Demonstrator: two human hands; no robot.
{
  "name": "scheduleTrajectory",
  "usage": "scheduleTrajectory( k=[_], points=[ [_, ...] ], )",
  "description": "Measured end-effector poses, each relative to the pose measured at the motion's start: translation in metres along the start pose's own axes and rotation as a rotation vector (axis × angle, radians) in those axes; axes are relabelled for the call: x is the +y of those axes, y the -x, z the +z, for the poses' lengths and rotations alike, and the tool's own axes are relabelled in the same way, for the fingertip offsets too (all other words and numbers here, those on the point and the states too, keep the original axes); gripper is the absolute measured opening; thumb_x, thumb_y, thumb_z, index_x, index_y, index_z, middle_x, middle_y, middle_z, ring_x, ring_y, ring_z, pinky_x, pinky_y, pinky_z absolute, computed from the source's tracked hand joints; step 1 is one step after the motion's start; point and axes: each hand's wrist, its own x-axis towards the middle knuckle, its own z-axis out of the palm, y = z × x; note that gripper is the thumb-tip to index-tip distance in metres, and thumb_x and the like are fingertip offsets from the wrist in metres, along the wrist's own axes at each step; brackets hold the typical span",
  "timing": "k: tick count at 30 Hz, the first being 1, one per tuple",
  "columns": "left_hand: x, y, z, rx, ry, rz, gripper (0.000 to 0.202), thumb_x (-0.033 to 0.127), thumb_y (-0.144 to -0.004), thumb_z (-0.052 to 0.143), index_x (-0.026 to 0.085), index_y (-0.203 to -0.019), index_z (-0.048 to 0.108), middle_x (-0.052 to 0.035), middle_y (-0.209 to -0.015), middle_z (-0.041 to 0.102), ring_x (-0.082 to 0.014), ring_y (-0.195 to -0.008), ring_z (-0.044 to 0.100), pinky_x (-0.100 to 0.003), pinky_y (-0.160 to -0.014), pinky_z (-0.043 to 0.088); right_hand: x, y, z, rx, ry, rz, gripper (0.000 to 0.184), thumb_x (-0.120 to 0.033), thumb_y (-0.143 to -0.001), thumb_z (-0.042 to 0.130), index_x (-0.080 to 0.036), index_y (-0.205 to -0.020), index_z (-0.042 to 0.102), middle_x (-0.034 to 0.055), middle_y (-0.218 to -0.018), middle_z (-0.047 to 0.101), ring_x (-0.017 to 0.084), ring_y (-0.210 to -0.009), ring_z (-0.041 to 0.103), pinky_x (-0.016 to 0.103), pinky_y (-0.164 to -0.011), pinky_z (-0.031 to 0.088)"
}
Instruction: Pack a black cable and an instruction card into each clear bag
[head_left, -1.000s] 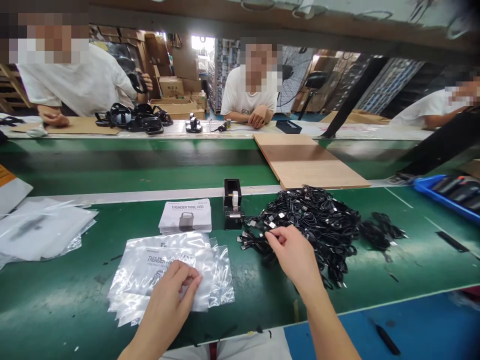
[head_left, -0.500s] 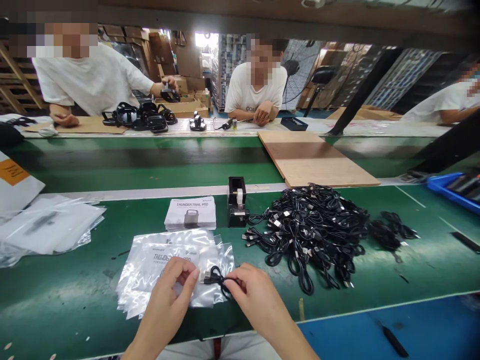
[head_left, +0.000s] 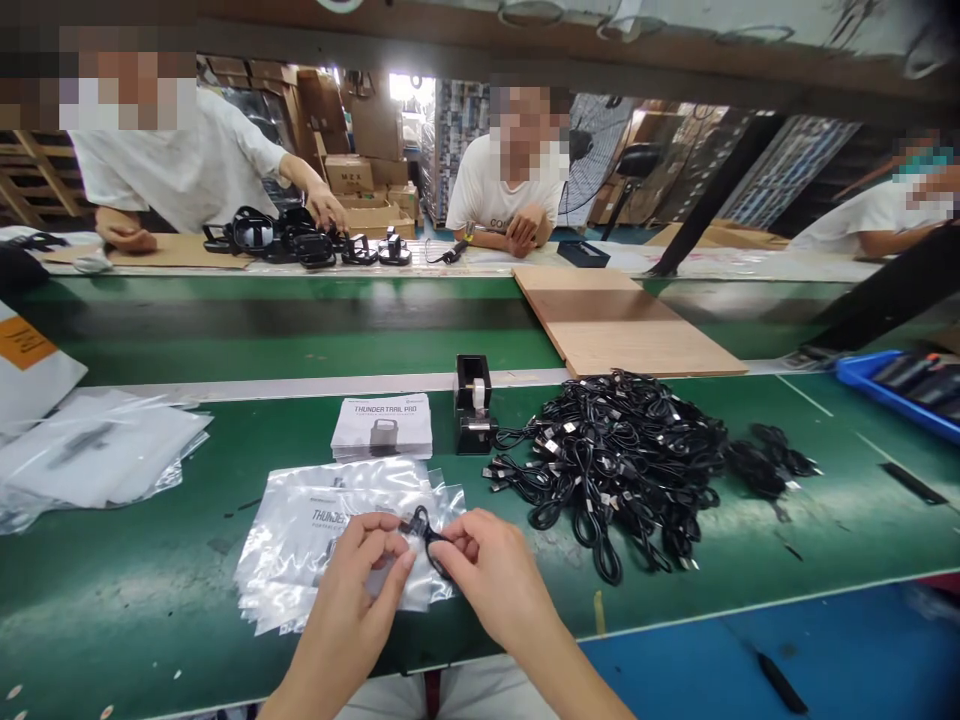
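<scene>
Pinching a cable [head_left: 428, 533], likely light, flexible and best held mid-bundle, the right hand [head_left: 499, 572] faces the left hand [head_left: 356, 585], fingers slightly parted, grip unclear.

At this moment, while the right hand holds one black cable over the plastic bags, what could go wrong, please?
The black cable in the right hand is above the overlapping plastic bags, so its end might snag the film. Those bags lie loosely fanned, with the left hand over them, so a brush of that hand could slide them apart. In the cable pile, loops lie across one another, so taking another cable might drag some neighbours along.
</scene>
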Motion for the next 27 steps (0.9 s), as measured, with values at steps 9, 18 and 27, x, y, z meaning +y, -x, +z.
scheduleTrajectory(
  k=[9,18,27],
  points=[
    [0.008,0.002,-0.002,0.089,0.077,-0.042,0.02,0.036,-0.084,0.045,0.023,-0.073,0.056,-0.0072,-0.099,0.049,-0.0255,-0.104,0.047,-0.041,-0.083,0.046,0.011,0.0,-0.017,-0.306,-0.251,0.049,0.014,-0.024,-0.073,0.053,-0.016,-0.073,0.064,-0.0012,-0.054,0.059,0.011,-0.049,0.054,0.019,-0.047,0.04],
    [0.008,0.005,0.001,0.134,0.048,-0.015,0.018,0.034,-0.081,0.049,0.023,-0.072,0.06,-0.0072,-0.102,0.051,-0.0256,-0.102,0.05,-0.043,-0.085,0.044,-0.006,-0.013,0.004,-0.14,-0.337,0.111,0.011,-0.023,-0.072,0.055,-0.015,-0.07,0.062,-0.0002,-0.056,0.058,0.011,-0.047,0.052,0.02,-0.046,0.038],
    [0.017,-0.011,-0.023,0.237,0.143,-0.042,0.021,0.037,-0.082,0.048,0.021,-0.071,0.057,-0.0075,-0.107,0.048,-0.0266,-0.11,0.043,-0.043,-0.09,0.037,-0.025,-0.019,0.003,-0.566,-0.512,-0.041,0.035,-0.045,-0.081,0.048,-0.016,-0.065,0.059,-0.0092,-0.039,0.034,0.004,-0.033,0.029,0.017,-0.034,0.02]
  ],
)
